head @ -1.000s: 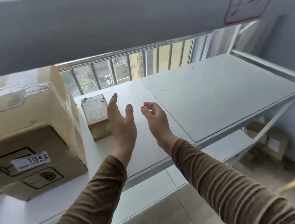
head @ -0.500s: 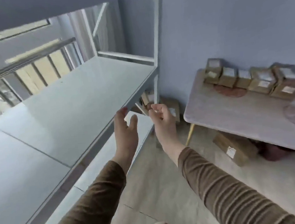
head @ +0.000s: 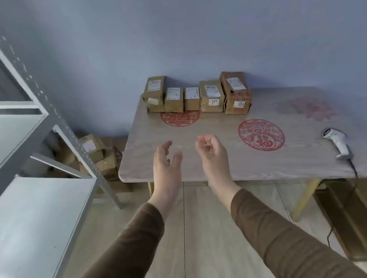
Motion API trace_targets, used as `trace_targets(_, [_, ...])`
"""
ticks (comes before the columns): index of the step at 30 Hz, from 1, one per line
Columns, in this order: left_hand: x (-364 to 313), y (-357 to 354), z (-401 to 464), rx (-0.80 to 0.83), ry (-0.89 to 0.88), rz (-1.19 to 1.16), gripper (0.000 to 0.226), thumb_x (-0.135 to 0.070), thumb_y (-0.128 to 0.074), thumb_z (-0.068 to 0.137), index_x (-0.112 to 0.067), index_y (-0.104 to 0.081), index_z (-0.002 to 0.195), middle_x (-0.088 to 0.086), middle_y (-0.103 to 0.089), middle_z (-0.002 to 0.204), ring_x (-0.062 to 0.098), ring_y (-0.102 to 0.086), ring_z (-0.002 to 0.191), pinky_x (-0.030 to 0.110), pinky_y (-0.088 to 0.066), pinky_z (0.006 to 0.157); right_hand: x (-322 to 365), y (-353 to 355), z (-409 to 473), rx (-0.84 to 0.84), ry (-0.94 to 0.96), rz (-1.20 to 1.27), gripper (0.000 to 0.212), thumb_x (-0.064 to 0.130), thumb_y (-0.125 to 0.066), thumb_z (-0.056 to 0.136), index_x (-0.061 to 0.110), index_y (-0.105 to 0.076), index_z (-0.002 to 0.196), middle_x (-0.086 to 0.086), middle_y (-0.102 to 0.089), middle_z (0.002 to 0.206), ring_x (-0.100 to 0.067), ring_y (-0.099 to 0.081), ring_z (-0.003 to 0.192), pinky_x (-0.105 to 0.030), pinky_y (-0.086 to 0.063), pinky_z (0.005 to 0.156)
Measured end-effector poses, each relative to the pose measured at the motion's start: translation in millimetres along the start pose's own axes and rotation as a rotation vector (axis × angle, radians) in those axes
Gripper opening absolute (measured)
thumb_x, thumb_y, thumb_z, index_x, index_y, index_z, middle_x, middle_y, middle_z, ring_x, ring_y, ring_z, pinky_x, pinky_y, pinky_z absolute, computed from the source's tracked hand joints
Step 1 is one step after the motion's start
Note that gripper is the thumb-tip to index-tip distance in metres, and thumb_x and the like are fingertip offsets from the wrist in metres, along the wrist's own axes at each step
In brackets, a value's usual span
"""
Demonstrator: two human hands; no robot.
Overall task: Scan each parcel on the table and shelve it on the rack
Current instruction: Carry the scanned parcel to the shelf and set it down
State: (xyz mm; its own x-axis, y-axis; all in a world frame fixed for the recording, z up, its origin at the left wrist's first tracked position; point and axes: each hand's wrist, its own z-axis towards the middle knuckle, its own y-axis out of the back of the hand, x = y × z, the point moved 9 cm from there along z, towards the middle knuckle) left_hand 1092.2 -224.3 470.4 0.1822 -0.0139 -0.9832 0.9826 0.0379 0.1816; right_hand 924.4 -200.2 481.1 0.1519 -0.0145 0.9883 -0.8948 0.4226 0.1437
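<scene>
Several small cardboard parcels [head: 197, 96] with white labels stand in a row along the far edge of the wooden table [head: 231, 163], against the blue wall. A white handheld scanner [head: 338, 143] lies on the table's right side, its cable running over the edge. The grey metal rack [head: 25, 143] stands at the left. My left hand [head: 166, 167] and my right hand [head: 213, 155] hover side by side over the table's near edge, palms facing each other, fingers loosely curled, holding nothing. Both are well short of the parcels.
More cardboard boxes [head: 96, 153] are piled on the floor between the rack's leg and the table. A flat brown carton [head: 365, 216] lies on the floor under the table's right end. Red round paper cuttings [head: 261, 134] decorate the tabletop.
The view has swung right, from the rack shelf with its shelved parcels to the table. Both empty hands came away from the shelf and now hang over the table's near edge.
</scene>
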Motion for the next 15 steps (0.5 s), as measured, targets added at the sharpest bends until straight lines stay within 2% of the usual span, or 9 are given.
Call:
trace_targets(6, [10.6,-102.5,47.0,0.103,0.056,0.048,0.039,-0.026,-0.056,0.104,-0.025,-0.049,0.142,-0.008,-0.051,0.143,0.009,-0.046,0.131,0.027,-0.037,0.105,-44.0,67.0,64.6,-0.076,-0.085,0.016,0.015,0.034,-0.061,0.104,0.026,-0.063,0.117,0.011,-0.066,0.118,-0.004,-0.061,0.11,-0.02,-0.046,0.087])
trace_targets(15, [37.3,-232.8,156.7,0.187,0.163,0.045,0.036,-0.026,-0.056,0.104,-0.027,-0.052,0.14,-0.007,-0.054,0.14,0.012,-0.048,0.132,0.034,-0.041,0.107,-97.3,126.3,191.1,-0.128,-0.2,-0.06,0.017,0.032,-0.06,0.104,0.024,-0.062,0.119,0.012,-0.064,0.118,-0.006,-0.061,0.111,-0.027,-0.048,0.091])
